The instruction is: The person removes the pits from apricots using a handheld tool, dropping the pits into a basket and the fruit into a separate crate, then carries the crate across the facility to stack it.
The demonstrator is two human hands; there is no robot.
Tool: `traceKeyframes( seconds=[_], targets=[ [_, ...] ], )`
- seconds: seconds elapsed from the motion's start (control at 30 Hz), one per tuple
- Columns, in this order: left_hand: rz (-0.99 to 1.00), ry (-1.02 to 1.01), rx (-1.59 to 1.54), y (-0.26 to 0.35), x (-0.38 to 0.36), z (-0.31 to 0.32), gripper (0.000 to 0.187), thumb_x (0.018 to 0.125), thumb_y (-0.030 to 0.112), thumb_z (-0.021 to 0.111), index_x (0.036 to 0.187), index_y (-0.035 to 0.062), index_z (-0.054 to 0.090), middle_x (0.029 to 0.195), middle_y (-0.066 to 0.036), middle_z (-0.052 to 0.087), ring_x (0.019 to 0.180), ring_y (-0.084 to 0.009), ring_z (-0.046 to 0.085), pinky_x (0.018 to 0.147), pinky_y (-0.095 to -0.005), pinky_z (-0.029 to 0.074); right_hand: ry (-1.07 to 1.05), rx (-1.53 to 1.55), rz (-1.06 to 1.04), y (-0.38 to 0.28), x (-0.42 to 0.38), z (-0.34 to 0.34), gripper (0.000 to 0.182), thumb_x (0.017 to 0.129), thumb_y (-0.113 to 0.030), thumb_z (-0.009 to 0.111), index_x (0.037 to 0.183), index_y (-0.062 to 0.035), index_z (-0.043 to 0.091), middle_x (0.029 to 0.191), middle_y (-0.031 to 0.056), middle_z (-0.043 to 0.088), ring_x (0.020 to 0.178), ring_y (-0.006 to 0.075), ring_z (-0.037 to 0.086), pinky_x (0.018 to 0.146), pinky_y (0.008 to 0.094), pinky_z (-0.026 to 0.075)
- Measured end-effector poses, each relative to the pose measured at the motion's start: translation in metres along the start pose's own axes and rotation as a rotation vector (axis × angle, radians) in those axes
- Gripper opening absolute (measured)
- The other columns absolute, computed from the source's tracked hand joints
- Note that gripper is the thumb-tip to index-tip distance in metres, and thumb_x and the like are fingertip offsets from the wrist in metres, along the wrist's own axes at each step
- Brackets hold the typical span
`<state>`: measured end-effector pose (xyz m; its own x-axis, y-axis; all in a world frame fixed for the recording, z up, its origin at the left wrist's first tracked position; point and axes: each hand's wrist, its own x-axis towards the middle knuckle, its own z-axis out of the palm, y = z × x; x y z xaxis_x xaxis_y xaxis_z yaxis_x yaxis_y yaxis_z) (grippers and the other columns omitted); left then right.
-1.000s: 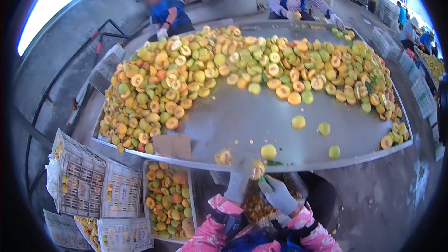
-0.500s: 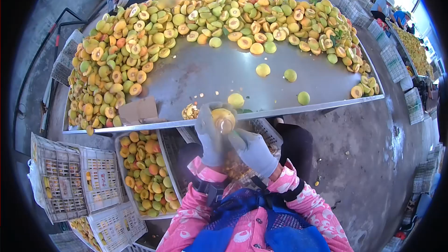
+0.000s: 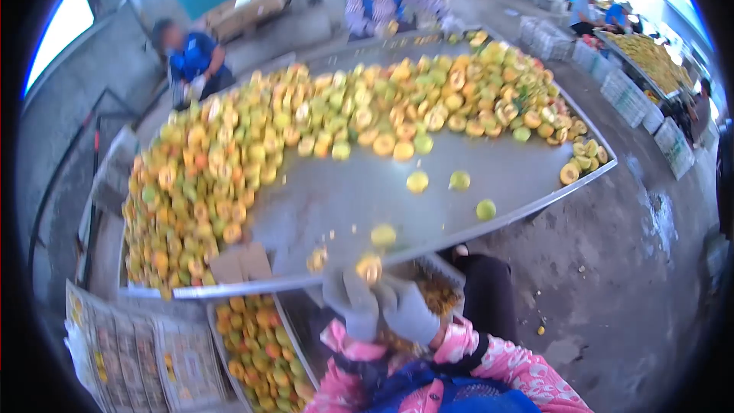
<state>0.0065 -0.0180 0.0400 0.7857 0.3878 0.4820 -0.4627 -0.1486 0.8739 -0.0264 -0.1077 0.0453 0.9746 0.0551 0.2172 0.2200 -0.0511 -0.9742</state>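
the fingers (image 3: 342,278) of the gloved left hand (image 3: 353,302) are curling partly closed around a cut fruit (image 3: 368,268), which is sitting at their tips with its yellow-orange side showing. the gloved right hand (image 3: 410,312) is pressing in close beside it, its fingers bending toward the fruit, but blur is hiding how far open they are and whether they are gripping anything. both hands are working at the near edge of a metal table (image 3: 329,203), above a bin (image 3: 440,294) that is holding small brownish pieces. a whole yellow-green fruit (image 3: 383,235) is lying on the table just beyond the cut one, and a little heap of scraps (image 3: 316,260) is resting to the left of it. three loose fruits (image 3: 417,181) are lying farther out, to the right. a big pile of whole and halved fruit (image 3: 306,118) is curving around the table's far and left sides, and a piece of cardboard (image 3: 241,262) is lying at its near left end. below the table edge, a crate of fruit (image 3: 262,348) is standing left of the hands. two people, one in blue (image 3: 197,57) and one in a patterned shirt (image 3: 382,1), are working across the table
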Motion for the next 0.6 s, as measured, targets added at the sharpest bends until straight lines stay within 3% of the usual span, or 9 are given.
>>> traceKeyframes(
  seconds=[0.1,0.2,0.23,0.27,0.33,0.47,0.5,0.57,0.6],
  targets=[
    [0.088,-0.060,-0.150,0.016,0.007,0.008,0.019,0.089,0.011,0.043,0.093,-0.0013,0.056,0.092,-0.014,0.061,0.081,-0.0217,0.058,0.074,-0.0332,0.049,-0.002,-0.022,0.002,0.006,0.000,0.000,0.016,0.092,-0.012,0.048,0.099,-0.0039,0.061,0.082,0.0211,0.060,0.071,0.0286,0.060,0.066,0.0351,0.048],
    [0.065,-0.107,0.051,0.001,0.012,0.000,0.019,0.091,0.014,0.045,0.091,-0.0013,0.056,0.091,-0.011,0.061,0.079,-0.0184,0.057,0.071,-0.0310,0.048,0.018,0.053,-0.008,0.008,0.000,0.002,0.022,0.096,-0.020,0.048,0.095,-0.0028,0.062,0.076,0.0168,0.061,0.068,0.0248,0.060,0.063,0.0337,0.047],
    [0.015,-0.129,0.239,-0.011,0.010,-0.007,0.021,0.092,0.017,0.046,0.089,-0.0012,0.057,0.090,-0.010,0.061,0.078,-0.0162,0.057,0.068,-0.0297,0.047,-0.065,0.268,0.236,0.002,0.003,-0.002,0.026,0.097,-0.023,0.047,0.093,-0.0020,0.062,0.074,0.0127,0.060,0.066,0.0222,0.059,0.061,0.0312,0.047],
    [-0.099,-0.124,0.170,-0.023,0.009,-0.010,0.027,0.094,0.022,0.046,0.086,-0.0013,0.058,0.084,-0.007,0.061,0.074,-0.0130,0.055,0.064,-0.0270,0.045,-0.146,0.489,0.484,-0.001,-0.001,-0.006,0.031,0.098,-0.026,0.046,0.091,-0.0011,0.062,0.071,0.0087,0.060,0.064,0.0196,0.058,0.059,0.0287,0.046],
    [-0.331,-0.351,0.005,0.002,0.021,-0.006,0.024,0.090,0.015,0.044,0.086,-0.0011,0.061,0.078,-0.007,0.057,0.071,-0.0155,0.053,0.067,-0.0291,0.043,-0.260,0.488,0.643,0.009,0.001,-0.016,0.034,0.099,-0.028,0.045,0.091,-0.0003,0.063,0.070,0.0061,0.058,0.063,0.0178,0.056,0.058,0.0263,0.045],
    [-0.352,-0.339,0.052,-0.002,0.019,-0.002,0.025,0.090,0.016,0.044,0.083,-0.0002,0.062,0.074,-0.006,0.056,0.070,-0.0145,0.053,0.065,-0.0284,0.042,-0.471,0.565,0.851,0.002,0.009,-0.033,0.040,0.099,-0.034,0.043,0.088,0.0000,0.062,0.063,0.0027,0.055,0.062,0.0169,0.056,0.058,0.0241,0.045],
    [-0.319,-0.297,0.074,0.000,0.018,0.001,0.025,0.090,0.016,0.045,0.082,-0.0001,0.062,0.075,-0.006,0.057,0.070,-0.0147,0.053,0.065,-0.0284,0.042,-0.473,0.565,0.850,0.006,0.005,-0.027,0.040,0.099,-0.034,0.043,0.088,0.0000,0.062,0.063,0.0027,0.055,0.062,0.0169,0.056,0.058,0.0241,0.045],
    [-0.289,-0.253,0.102,0.009,0.015,0.007,0.024,0.090,0.016,0.045,0.082,0.0001,0.062,0.076,-0.007,0.058,0.070,-0.0149,0.054,0.064,-0.0285,0.042,-0.070,0.263,0.203,0.018,-0.004,-0.007,0.040,0.099,-0.033,0.043,0.084,-0.0005,0.061,0.062,0.0059,0.056,0.062,0.0205,0.058,0.059,0.0317,0.047],
    [-0.327,-0.234,-0.006,0.016,0.015,0.011,0.021,0.089,0.016,0.047,0.085,0.0000,0.061,0.078,-0.008,0.059,0.071,-0.0161,0.055,0.065,-0.0287,0.043,-0.076,0.264,0.206,0.018,-0.003,-0.007,0.040,0.099,-0.033,0.043,0.084,-0.0005,0.061,0.062,0.0059,0.056,0.062,0.0205,0.058,0.059,0.0317,0.047]
  ],
)
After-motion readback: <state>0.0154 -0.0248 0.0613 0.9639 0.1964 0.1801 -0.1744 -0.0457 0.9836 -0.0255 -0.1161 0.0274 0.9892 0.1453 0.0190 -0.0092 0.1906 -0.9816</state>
